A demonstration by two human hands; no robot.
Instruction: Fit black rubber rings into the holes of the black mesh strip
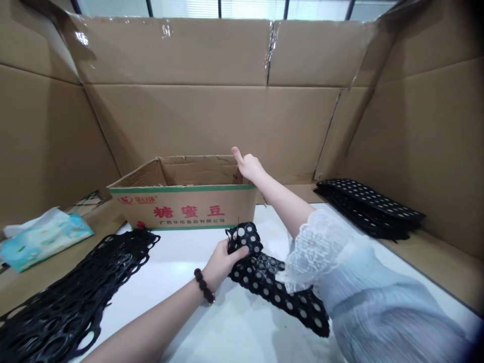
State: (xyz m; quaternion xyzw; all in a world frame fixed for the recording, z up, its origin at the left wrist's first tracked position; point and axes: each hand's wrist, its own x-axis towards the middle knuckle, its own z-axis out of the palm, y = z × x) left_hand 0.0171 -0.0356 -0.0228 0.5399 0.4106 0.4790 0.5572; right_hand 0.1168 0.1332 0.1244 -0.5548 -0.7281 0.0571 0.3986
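Observation:
My left hand (224, 262) pinches the upper end of a black sheet with pale round dots (280, 287). The sheet's upper end is folded up, and the rest lies slanting to the lower right across the white table. My right hand (249, 166) is at the right rear corner of a cardboard box (189, 206) with green edges and red printed characters. Its thumb sticks up, apart from the other fingers, which are partly hidden; nothing shows in it. On the left, a black web full of round holes (75, 287) lies on the table.
Several dotted black sheets (368, 206) are stacked at the right. A blue-green tissue pack (47, 239) lies at the left. Tall cardboard walls (212, 116) enclose the white tabletop (212, 327) at the back and sides.

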